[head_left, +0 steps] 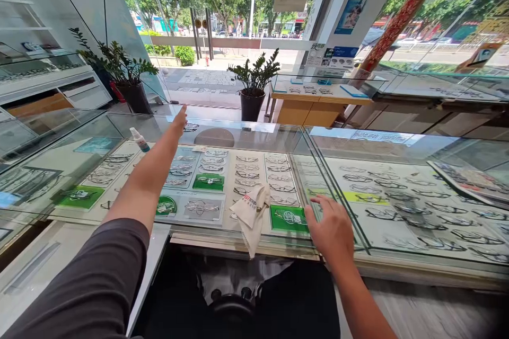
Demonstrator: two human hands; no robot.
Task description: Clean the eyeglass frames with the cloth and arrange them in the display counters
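My left arm stretches across the glass display counter [254, 135] to its far side. My left hand [182, 118] is there, seen edge-on, with its fingers mostly hidden. Just right of it, a pair of eyeglasses [191, 127] lies on the glass; whether the hand touches it I cannot make out. On the counter's near right part rests my right hand [331, 226], palm down with fingers apart and nothing in it. A cream cleaning cloth [251, 212] with red print drapes over the near edge, left of that hand. A spray bottle [140, 140] stands left of my left forearm.
Under the glass lie rows of eyeglasses [246, 175] and green cards [289, 218]. An open magazine [473, 183] sits at the right. Beyond the counter stand potted plants [251, 103] and a wooden display table [318, 108]. A black stool [231, 304] is below.
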